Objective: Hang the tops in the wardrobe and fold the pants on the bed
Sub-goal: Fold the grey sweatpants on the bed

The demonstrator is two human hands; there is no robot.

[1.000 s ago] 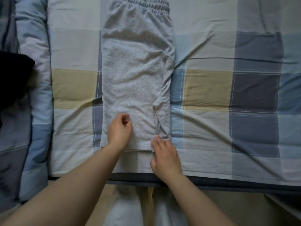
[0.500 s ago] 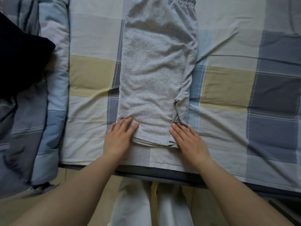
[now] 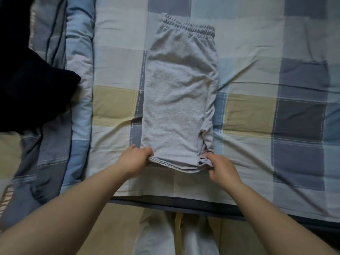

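Two bare hands are gripping the near hem of one pair of grey pants [image 3: 179, 100], folded lengthwise and lying flat on the checked bedsheet [image 3: 257, 115]. Left hand [image 3: 135, 159] is pinching the near left corner, fingers curled over the stacked layers. Right hand [image 3: 219, 167] is pinching the near right corner, thumb on top of the bunched edge. Pants are stretching away from both grips toward the far side, elastic waistband [image 3: 189, 27] lying farthest off. Hem is sagging slightly between the two hands. Folded blue-grey duvet [image 3: 79, 70] is lying along the left of the sheet; printed lettering on its near left part is showing, too cropped to read. Dark garment [image 3: 27, 89] is resting on the duvet, far left.
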